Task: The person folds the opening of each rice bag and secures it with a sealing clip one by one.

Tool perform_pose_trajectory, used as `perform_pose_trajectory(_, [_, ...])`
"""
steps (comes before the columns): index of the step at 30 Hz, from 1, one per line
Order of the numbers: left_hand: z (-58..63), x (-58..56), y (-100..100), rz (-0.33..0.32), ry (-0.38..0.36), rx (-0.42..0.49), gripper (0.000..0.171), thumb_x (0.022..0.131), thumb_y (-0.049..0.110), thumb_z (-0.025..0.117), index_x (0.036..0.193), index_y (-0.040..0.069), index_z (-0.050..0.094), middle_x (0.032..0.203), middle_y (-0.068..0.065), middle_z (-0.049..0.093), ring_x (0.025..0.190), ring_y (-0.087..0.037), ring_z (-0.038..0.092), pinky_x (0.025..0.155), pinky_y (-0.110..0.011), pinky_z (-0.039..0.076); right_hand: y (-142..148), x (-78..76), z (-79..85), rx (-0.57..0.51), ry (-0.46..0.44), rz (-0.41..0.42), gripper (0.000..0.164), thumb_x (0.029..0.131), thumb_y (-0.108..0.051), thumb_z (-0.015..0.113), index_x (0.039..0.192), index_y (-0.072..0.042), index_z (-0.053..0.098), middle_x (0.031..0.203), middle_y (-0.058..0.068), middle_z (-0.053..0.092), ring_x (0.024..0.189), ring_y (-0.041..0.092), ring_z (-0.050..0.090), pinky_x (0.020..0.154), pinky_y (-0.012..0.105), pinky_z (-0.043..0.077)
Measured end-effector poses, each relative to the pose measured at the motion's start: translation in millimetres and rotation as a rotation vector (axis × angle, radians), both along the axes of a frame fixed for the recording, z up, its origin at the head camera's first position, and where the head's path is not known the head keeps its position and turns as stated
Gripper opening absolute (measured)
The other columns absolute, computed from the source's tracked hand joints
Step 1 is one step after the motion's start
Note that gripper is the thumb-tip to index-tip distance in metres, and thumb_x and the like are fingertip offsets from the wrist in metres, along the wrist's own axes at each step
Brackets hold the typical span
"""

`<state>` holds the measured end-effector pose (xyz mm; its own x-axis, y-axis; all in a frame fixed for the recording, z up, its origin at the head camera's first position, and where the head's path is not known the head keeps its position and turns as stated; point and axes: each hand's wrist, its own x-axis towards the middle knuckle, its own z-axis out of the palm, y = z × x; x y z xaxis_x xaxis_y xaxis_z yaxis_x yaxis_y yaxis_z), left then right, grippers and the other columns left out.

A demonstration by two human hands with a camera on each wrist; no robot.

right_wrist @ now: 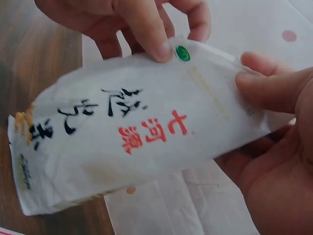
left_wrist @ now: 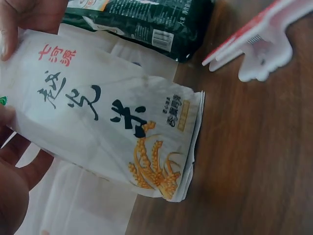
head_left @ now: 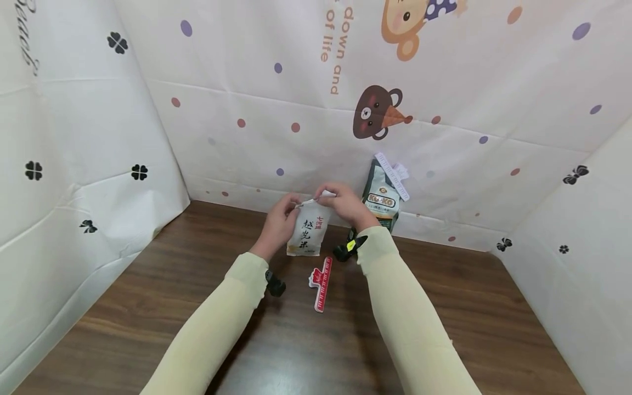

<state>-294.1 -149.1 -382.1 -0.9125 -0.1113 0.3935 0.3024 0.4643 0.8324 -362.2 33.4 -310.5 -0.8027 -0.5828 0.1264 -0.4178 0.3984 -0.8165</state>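
Rice bag [head_left: 308,230], upright on table [head_left: 444,307]: top pinched by left hand [head_left: 278,222] and right hand [head_left: 345,204]; red clip [head_left: 321,282] lies unused, sealing apparently pending.

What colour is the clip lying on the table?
Red and white clip, clearest in the head view, lying flat near the white rice bag.

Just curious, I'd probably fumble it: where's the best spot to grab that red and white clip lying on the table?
Probably the red and white clip is best pinched across its long thin bar, coming from above: it lies flat on the table, clear of both hands and the rice bag.
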Motion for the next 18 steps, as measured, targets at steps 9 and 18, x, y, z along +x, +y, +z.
perform_pose_trajectory(9, [0.7,24.7,-8.2,0.0,-0.021,-0.035,0.015,0.1,0.015,0.05,0.112,0.023,0.055,0.114,-0.011,0.067,0.105,-0.027,0.065,0.086,-0.047,0.054,-0.6,13.5,7.4,0.049,0.047,0.11,0.012,0.097,-0.018,0.059,0.096,-0.012,0.068,0.115,0.003,0.06,0.11,0.022,0.051,0.094,0.042,0.041])
perform_pose_trajectory(18, [0.2,46.8,-5.9,-0.033,-0.077,-0.002,0.015,0.101,0.022,0.05,0.115,0.025,0.053,0.113,-0.006,0.064,0.101,-0.024,0.063,0.084,-0.044,0.053,3.2,24.1,10.9,0.054,0.003,0.166,0.013,0.097,-0.016,0.057,0.097,-0.009,0.067,0.117,0.005,0.059,0.114,0.023,0.049,0.096,0.043,0.04])
